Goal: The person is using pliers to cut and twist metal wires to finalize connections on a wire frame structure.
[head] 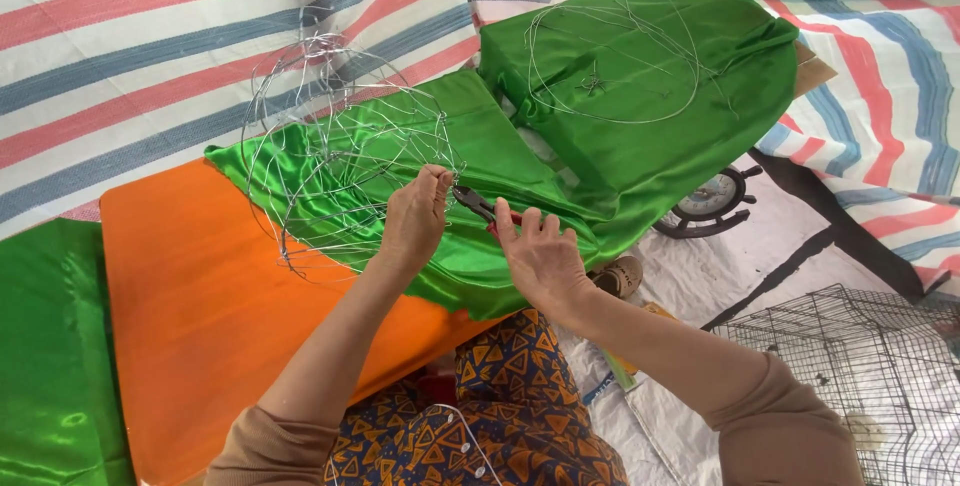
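A round cage-like frame of thin silver wire [335, 136] stands on green satin cloth [470, 146] over an orange table [210, 306]. My left hand [415, 218] pinches the wire at the frame's right side. My right hand [540, 258] holds red-handled pliers [478, 206], whose jaws meet the wire right beside my left fingertips. Loose wire hoops [610, 56] lie on a green-covered block further back.
Striped red, blue and white tarpaulin [150, 36] covers the ground around. A black wire cage [850, 366] sits at lower right, a dark wheel-shaped ornament [710, 201] beside the block, and more green cloth [50, 346] at far left.
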